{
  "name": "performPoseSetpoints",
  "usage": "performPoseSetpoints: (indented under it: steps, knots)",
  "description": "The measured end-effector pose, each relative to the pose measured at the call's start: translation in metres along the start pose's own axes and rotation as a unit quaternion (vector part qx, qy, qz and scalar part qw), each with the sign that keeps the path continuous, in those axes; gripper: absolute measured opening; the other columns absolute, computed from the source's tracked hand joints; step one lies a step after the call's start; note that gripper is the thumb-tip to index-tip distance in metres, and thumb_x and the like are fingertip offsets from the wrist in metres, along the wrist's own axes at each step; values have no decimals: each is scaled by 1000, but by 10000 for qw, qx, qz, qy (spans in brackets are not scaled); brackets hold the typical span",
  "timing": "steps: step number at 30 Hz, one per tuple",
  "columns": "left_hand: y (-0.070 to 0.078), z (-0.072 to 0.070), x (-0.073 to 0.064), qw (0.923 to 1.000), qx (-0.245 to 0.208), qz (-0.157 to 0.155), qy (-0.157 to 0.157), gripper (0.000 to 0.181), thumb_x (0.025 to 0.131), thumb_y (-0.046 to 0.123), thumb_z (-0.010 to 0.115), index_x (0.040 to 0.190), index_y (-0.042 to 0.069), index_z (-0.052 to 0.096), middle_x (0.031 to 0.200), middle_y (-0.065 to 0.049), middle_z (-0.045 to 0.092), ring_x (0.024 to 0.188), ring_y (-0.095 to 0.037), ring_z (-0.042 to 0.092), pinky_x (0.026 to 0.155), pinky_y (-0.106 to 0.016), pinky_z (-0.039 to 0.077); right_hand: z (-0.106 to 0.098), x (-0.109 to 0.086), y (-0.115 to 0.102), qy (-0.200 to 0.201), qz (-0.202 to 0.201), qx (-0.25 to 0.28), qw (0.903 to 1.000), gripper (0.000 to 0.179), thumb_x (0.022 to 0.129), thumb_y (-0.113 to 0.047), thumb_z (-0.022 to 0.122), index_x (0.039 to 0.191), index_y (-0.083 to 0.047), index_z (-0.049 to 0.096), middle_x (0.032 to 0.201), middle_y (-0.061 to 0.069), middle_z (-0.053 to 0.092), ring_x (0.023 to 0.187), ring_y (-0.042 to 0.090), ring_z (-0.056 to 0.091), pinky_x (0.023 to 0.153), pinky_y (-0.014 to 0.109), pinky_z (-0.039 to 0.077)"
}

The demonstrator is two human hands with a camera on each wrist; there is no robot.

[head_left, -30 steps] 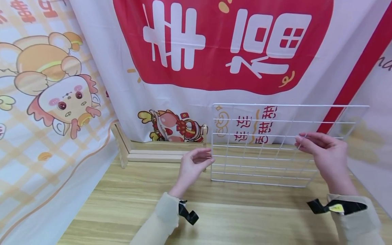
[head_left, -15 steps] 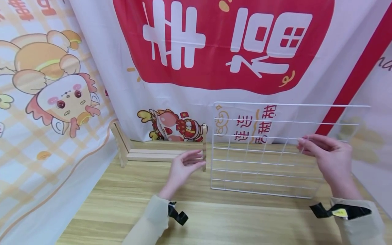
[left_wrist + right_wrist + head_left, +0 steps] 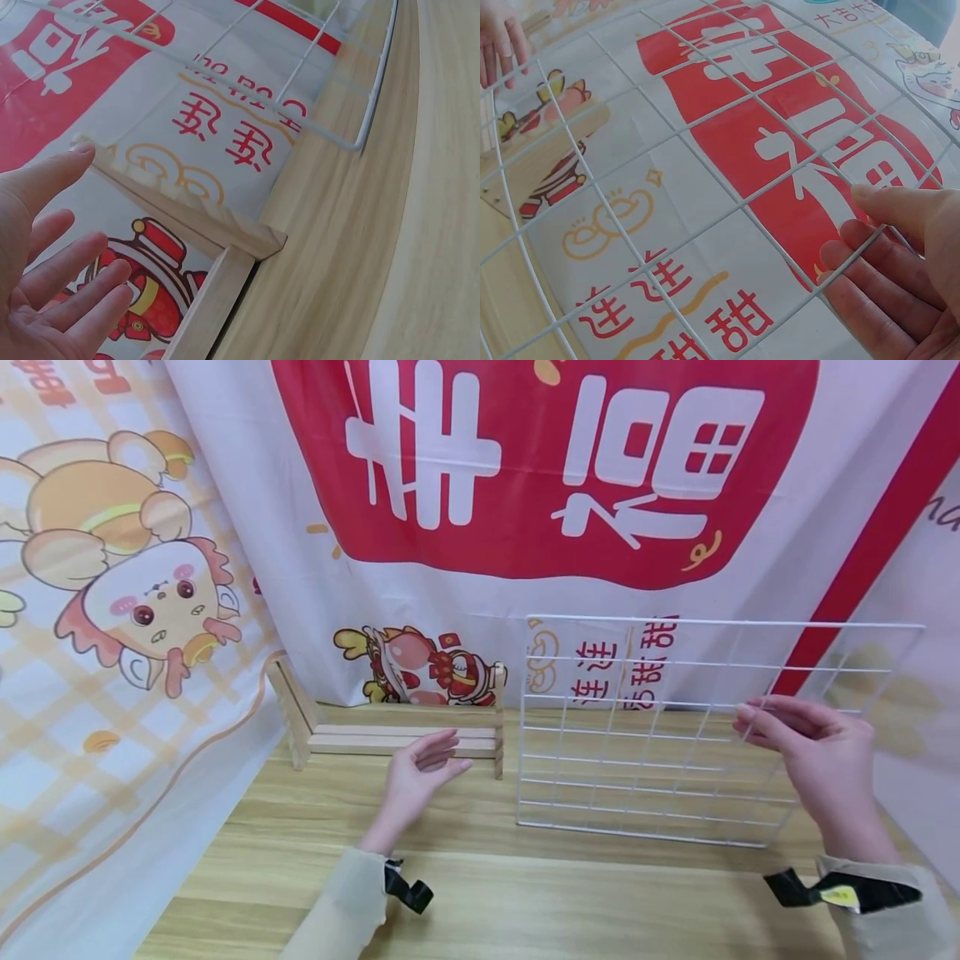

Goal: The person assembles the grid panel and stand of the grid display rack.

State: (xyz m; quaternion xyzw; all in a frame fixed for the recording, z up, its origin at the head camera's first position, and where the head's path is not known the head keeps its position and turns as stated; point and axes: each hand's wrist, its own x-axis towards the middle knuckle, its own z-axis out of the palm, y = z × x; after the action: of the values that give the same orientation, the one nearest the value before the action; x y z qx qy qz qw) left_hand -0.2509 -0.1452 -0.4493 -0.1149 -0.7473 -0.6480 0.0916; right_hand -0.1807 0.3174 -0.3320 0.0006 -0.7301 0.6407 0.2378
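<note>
Wire grid (image 3: 651,736), long axis sideways

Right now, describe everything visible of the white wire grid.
The white wire grid is a flat rectangular panel of thin crossing wires inside a border wire with rounded corners; it looks like coated metal. The right hand pinches it toward its right side, holding it roughly upright, right of the wooden stand and apart from it. Whether its lower edge meets the tabletop, I cannot tell.
</note>
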Motion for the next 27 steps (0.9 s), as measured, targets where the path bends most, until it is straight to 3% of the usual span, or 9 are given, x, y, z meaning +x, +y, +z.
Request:
performPoseSetpoints:
  steps: [10, 14, 22, 27]
  knots:
    - [-6, -19, -1, 9998, 79, -163, 113, 66, 78, 24, 91, 135, 7, 63, 134, -14, 64, 120, -34, 63, 104, -47, 50, 0, 0, 2, -20, -200, 376, 9991, 29, 87, -1, 80, 114, 4, 73, 91, 1, 77, 74, 13, 75, 70, 23, 58]
    - [-9, -29, -4, 9994, 102, -261, 202, 67, 78, 25, 91, 136, 9, 63, 135, -14, 63, 121, -33, 62, 105, -46, 49, -2, -2, 1, -5, -168, 174, 9997, 30, 87, -3, 81, 116, 4, 72, 91, 0, 77, 74, 13, 75, 71, 22, 58]
    - [-18, -56, -7, 9978, 231, -360, 516, 69, 78, 24, 91, 137, 5, 61, 137, -17, 62, 122, -34, 61, 105, -42, 49, -1, -4, -1, 15, -130, -733, 9972, 37, 91, -14, 79, 122, 2, 70, 95, -4, 77, 78, 9, 74, 74, 18, 56]
    - [-26, -72, -10, 9957, 344, -448, 739, 70, 79, 24, 91, 138, 3, 60, 137, -17, 62, 122, -32, 62, 104, -39, 50, 0, -4, -1, -11, -162, -678, 9976, 36, 91, -13, 79, 123, 2, 69, 95, -3, 77, 78, 9, 74, 74, 18, 56]
